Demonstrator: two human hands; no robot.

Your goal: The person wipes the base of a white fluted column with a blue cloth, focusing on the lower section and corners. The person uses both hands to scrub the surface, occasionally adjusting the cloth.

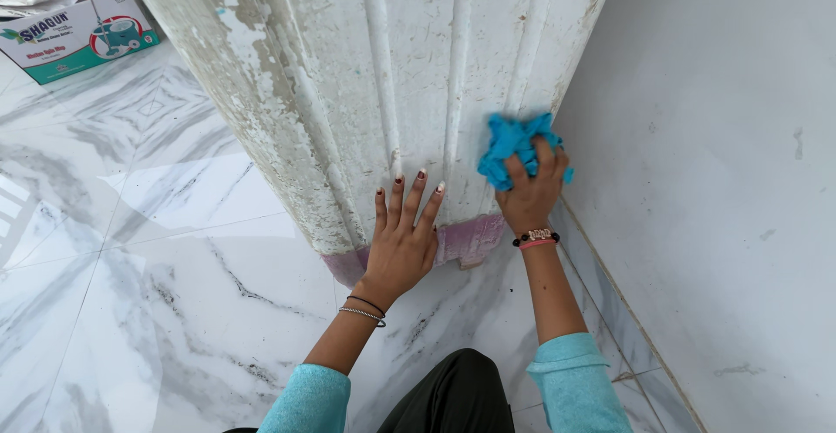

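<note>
Right hand [529, 196] has its fingers [516, 172] curled tight around a blue cloth [514, 144], pressed against the ribbed white column [374, 76]. Left hand [402, 240] lies flat, fingers spread, on the column's base just beside it. Marble floor [174, 294] below; a box [74, 33] far left.

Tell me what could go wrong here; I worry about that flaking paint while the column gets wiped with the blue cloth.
1. The column shows peeling, patchy paint; the blue cloth in the right hand may rub off more flakes.
2. The left hand presses flat on that rough surface, so chips could scrape the fingers.
3. Loose flakes may scatter over the marble floor.
</note>
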